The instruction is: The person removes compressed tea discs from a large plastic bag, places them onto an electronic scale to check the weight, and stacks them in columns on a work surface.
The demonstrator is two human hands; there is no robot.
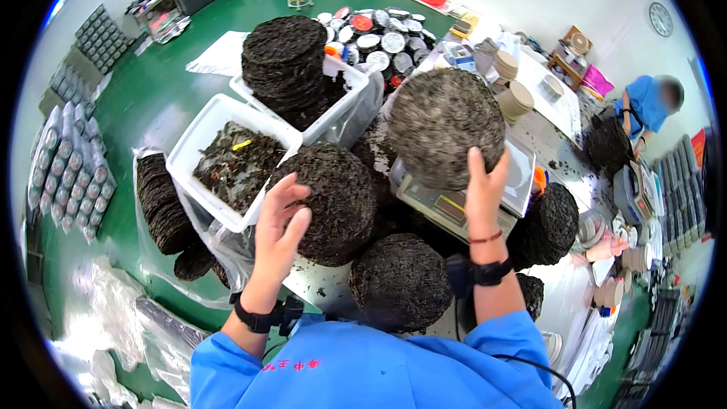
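Seaweed disc [447,129], round with no long axis, is above the scale [431,208], up-left of the right hand [488,191], the nearer one, its fingers gripping the lower-right edge; left hand [280,226] is open, empty, beside a darker disc [337,208].

A round grey-brown disc [447,125] of matted, fibrous material, its face blurred, is held by the right hand [486,191] over the scale [438,203]. Left of the scale, a darker, rough-surfaced round mass [333,204] is partly overlapped by the open left hand [276,238]; contact cannot be told.
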